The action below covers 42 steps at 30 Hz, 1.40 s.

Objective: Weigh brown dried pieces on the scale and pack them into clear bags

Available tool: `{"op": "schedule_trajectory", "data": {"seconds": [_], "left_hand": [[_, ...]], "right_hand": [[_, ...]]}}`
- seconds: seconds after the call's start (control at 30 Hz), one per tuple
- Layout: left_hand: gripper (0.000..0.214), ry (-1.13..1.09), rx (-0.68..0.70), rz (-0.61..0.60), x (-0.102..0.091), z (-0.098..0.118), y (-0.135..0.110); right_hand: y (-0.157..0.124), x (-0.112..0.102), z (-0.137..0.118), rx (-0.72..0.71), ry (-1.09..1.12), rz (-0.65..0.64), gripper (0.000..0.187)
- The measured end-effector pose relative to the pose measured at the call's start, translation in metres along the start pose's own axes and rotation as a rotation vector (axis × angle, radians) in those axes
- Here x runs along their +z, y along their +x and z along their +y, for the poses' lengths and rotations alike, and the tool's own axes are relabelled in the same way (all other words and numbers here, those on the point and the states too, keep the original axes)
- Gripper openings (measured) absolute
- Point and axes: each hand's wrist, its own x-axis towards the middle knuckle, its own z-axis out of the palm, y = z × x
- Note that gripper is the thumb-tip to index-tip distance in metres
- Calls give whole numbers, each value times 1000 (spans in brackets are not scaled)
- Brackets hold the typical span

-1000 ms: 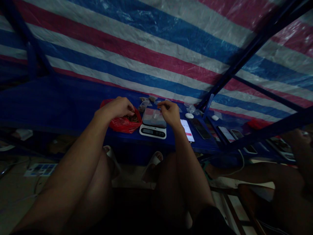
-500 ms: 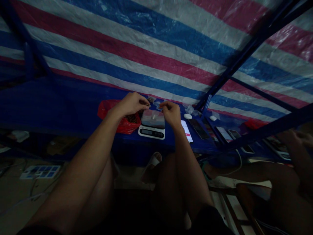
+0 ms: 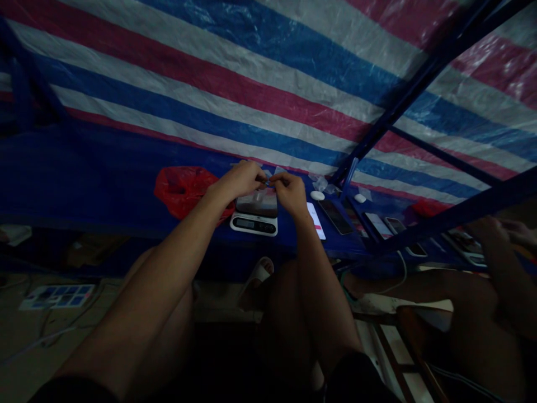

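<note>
My left hand (image 3: 248,178) is closed in a pinch above a white digital scale (image 3: 254,224); what its fingertips hold is too small to name. Close against it on the right, my right hand (image 3: 291,193) pinches what looks like a small clear plastic bag (image 3: 268,175), mostly hidden by the fingers. The scale's dark, shiny plate lies below both hands. Left of the scale is an open red plastic bag (image 3: 178,187), partly covered by my left forearm.
Right of the scale lie a lit phone (image 3: 315,221), a dark phone (image 3: 336,216), a white case (image 3: 318,196) and crumpled clear plastic (image 3: 321,183). Blue metal bars (image 3: 403,101) slant across the right. A striped sheet (image 3: 235,84) hangs behind. Another person's arm (image 3: 499,252) is at far right.
My left hand has moved right, away from the red bag, and its fingertips now meet those of my right hand over the scale. The view has shifted slightly.
</note>
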Motion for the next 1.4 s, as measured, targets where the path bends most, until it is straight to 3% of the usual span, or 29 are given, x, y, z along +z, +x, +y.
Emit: {"op": "schedule_trajectory", "data": {"seconds": [0.17, 0.4, 0.77, 1.07, 1.4], "left_hand": [[29, 48, -19, -77, -4, 4, -1], [32, 57, -22, -56, -5, 2, 0], [30, -186, -1, 108, 9, 1, 6], [29, -222, 1, 172, 16, 7, 1], [24, -269, 18, 221, 28, -5, -1]], "right_hand": [[0, -1, 0, -12, 1, -19, 27], [-1, 0, 1, -12, -38, -34, 26], [1, -3, 1, 11, -76, -12, 23], [1, -4, 4, 27, -81, -20, 23], [1, -4, 6, 38, -80, -32, 24]]}}
